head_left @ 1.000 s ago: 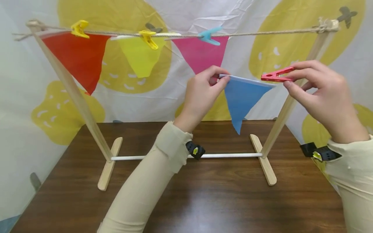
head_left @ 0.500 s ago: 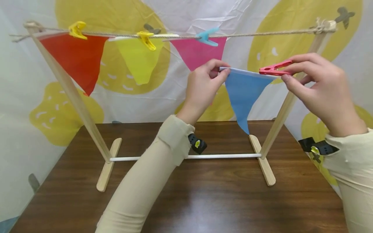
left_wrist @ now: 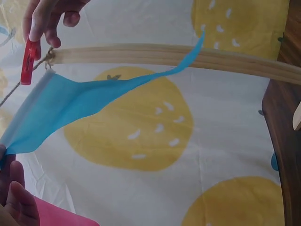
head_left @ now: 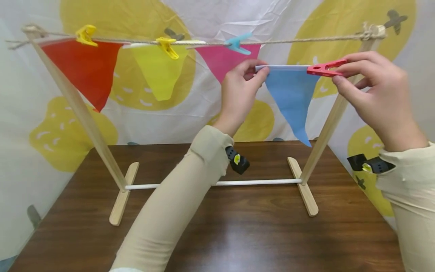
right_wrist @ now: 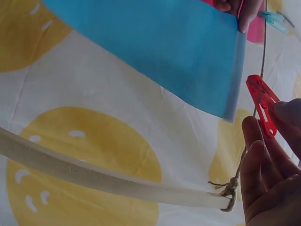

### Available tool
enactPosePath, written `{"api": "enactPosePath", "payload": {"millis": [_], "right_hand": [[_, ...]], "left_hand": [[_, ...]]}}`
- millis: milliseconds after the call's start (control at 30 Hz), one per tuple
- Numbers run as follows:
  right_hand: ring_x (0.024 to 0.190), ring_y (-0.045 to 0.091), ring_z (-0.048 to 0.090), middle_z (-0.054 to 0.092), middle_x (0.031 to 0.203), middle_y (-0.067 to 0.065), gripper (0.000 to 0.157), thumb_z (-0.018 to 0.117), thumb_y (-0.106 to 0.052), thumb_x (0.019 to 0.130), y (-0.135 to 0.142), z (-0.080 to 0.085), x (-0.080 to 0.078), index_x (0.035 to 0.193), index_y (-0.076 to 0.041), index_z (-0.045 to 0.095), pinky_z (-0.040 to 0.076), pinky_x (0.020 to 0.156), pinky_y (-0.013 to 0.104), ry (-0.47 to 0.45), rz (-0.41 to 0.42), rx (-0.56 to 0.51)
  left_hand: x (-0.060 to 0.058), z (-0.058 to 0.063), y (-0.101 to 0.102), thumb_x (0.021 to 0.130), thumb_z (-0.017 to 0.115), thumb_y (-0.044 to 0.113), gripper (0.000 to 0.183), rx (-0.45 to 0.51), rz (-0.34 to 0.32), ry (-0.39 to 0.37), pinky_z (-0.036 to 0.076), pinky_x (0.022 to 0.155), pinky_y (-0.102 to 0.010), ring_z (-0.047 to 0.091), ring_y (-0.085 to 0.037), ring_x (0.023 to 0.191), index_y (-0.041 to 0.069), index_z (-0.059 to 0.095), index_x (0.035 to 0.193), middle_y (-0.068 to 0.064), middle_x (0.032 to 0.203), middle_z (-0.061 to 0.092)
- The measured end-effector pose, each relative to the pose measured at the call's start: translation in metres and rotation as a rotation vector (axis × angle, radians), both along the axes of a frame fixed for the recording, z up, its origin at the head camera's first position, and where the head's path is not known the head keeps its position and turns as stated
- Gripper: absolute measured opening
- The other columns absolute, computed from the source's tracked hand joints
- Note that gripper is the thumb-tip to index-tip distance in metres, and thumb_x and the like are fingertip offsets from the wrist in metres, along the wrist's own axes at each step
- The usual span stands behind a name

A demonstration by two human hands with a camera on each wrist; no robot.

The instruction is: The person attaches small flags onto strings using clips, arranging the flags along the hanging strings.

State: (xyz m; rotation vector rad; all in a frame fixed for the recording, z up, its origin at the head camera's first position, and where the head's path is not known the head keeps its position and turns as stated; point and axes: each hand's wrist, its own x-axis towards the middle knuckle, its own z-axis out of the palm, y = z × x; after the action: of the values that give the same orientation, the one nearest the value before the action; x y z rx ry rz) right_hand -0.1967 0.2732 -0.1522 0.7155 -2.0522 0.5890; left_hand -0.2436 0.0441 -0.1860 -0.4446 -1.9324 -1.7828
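Observation:
My left hand (head_left: 241, 87) pinches the top left corner of a blue triangular pennant (head_left: 290, 90), whose white-edged top runs nearly level below the twine (head_left: 316, 39). The pennant's tip curls toward the right post. Between thumb and fingers my right hand (head_left: 377, 87) holds a red clothespin (head_left: 324, 69) by its handles. In the head view the clothespin's nose overlaps the pennant's top right corner; in the right wrist view a gap shows between the clothespin (right_wrist: 261, 104) and the pennant's edge (right_wrist: 235, 80).
Red (head_left: 83, 68), yellow (head_left: 161, 68) and pink (head_left: 227, 60) pennants hang on the twine with two yellow clothespins and a light blue clothespin (head_left: 239, 43). Wooden posts (head_left: 334, 117) joined by a white rod (head_left: 258, 183) stand on the brown table (head_left: 238, 234). A lemon-patterned cloth hangs behind.
Both hands have risen toward the twine, carrying the blue pennant and red clothespin up. The pennant's top edge has levelled and its tip has swung right. The camera view has shifted slightly.

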Motion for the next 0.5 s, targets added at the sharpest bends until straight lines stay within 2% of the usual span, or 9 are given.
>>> {"api": "enactPosePath", "payload": {"millis": [200, 333, 500], "right_hand": [[0.08, -0.006, 0.051, 0.063, 0.102, 0.0, 0.016, 0.065, -0.008, 0.079, 0.004, 0.006, -0.003, 0.088, 0.004, 0.067, 0.036, 0.059, 0.005, 0.034, -0.016, 0.029], [0.082, -0.008, 0.05, 0.062, 0.103, 0.0, 0.018, 0.064, -0.01, 0.08, 0.005, 0.01, -0.005, 0.089, 0.005, 0.067, 0.035, 0.059, 0.005, 0.059, -0.032, 0.075], [0.085, -0.006, 0.05, 0.062, 0.105, -0.003, 0.017, 0.065, -0.011, 0.079, 0.003, 0.01, -0.003, 0.089, 0.003, 0.068, 0.036, 0.06, 0.004, 0.05, -0.061, 0.044]], "left_hand": [[-0.006, 0.003, 0.002, 0.08, 0.066, 0.029, 0.023, 0.029, -0.012, -0.064, 0.045, 0.069, -0.015, 0.059, -0.006, 0.073, 0.015, 0.066, 0.099, 0.004, 0.085, 0.063], [-0.008, 0.004, 0.003, 0.081, 0.065, 0.03, 0.023, 0.045, -0.018, -0.074, 0.044, 0.069, -0.016, 0.057, -0.007, 0.074, 0.016, 0.066, 0.1, 0.004, 0.084, 0.063], [-0.004, 0.011, 0.002, 0.081, 0.065, 0.025, 0.022, 0.099, -0.031, -0.076, 0.044, 0.069, -0.016, 0.056, -0.01, 0.073, 0.014, 0.067, 0.099, 0.002, 0.083, 0.062]]}}
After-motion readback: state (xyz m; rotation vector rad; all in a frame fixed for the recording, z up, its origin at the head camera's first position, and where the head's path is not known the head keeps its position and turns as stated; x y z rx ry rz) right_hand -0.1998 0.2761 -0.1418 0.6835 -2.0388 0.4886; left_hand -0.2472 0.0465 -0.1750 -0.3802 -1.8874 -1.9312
